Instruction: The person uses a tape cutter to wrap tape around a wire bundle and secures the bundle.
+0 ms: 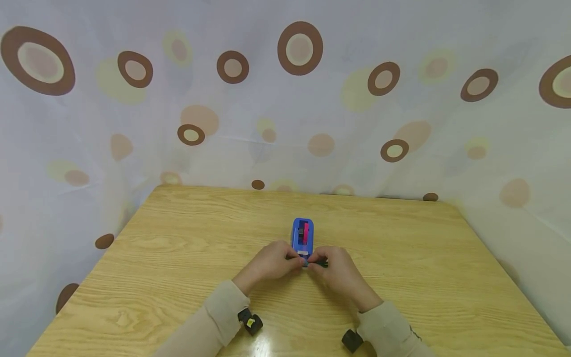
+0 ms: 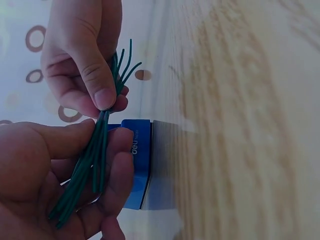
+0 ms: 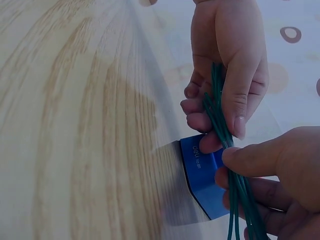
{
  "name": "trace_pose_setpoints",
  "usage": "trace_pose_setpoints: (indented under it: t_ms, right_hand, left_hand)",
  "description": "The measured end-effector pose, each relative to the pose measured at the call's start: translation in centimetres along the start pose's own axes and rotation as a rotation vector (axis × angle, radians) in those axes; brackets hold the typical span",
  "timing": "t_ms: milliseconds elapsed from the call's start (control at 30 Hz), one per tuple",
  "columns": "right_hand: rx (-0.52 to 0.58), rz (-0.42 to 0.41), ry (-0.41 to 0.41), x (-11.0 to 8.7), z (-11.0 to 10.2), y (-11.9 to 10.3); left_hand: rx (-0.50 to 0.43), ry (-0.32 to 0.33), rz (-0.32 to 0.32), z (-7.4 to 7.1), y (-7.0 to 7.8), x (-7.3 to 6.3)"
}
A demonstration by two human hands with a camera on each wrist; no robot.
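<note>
A thin bundle of green wire-like strands (image 2: 97,150) is held between both hands at the near end of a blue tape dispenser (image 1: 295,244). My left hand (image 1: 273,260) pinches the bundle between thumb and fingers. Close beside it, my right hand (image 1: 338,270) pinches the same bundle with thumb and forefinger. In the right wrist view the strands (image 3: 242,195) spread at both ends and are gathered at the middle, where something clear and shiny seems to wrap them. The dispenser carries a pink-centred roll (image 1: 306,233) and stands just beyond the fingertips.
The wood-grain table (image 1: 200,238) extends around the hands. Behind it hangs a pale curtain (image 1: 267,109) with brown and beige ring patterns. Black camera mounts (image 1: 251,322) sit at the wrists, below the beige sleeves (image 1: 218,312).
</note>
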State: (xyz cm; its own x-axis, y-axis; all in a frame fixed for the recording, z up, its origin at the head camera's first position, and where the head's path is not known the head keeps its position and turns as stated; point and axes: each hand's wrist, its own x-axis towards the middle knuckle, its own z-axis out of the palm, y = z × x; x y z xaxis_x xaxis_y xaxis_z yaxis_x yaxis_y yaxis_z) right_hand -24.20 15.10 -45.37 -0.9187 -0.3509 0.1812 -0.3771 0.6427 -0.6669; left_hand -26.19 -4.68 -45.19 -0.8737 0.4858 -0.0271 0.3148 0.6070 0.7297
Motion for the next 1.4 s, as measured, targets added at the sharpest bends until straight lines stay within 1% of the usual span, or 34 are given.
trace_pose_setpoints:
  t_ms: [167,300,467,633,700,867,967,1100,1233,1400]
  right_hand:
    - [-0.003,0.011,0.014,0.04,0.09,-0.04]
    - [-0.025,0.024,0.053,0.14,0.25,-0.05]
    - [-0.046,0.025,0.093,0.21,0.24,-0.15]
    - [-0.024,0.035,0.074,0.16,0.06,-0.27]
    - [-0.032,0.022,0.060,0.17,-0.01,-0.30]
    - [-0.092,-0.056,0.040,0.24,-0.13,-0.23]
    - [-0.063,-0.060,0.025,0.26,-0.11,-0.03]
    - [0.011,-0.011,0.017,0.27,-0.04,0.18]
    - [0.027,0.003,0.037,0.38,0.09,0.36]
    - [0.020,0.012,0.062,0.39,0.19,0.30]
  left_hand:
    - [-0.064,-0.014,-0.004,0.18,-0.23,0.16]
    - [-0.094,-0.004,-0.005,0.34,-0.43,0.32]
    - [-0.105,0.016,-0.012,0.43,-0.57,0.40]
    - [-0.099,0.041,0.000,0.41,-0.60,0.43]
    - [-0.095,0.049,0.009,0.41,-0.62,0.43]
    - [-0.080,0.071,0.035,0.41,-0.71,0.45]
    - [-0.092,0.078,0.035,0.36,-0.62,0.38]
    - [-0.117,0.076,0.017,0.30,-0.53,0.33]
    - [-0.103,0.079,0.018,0.25,-0.62,0.46]
    - [-0.095,0.077,0.027,0.19,-0.79,0.66]
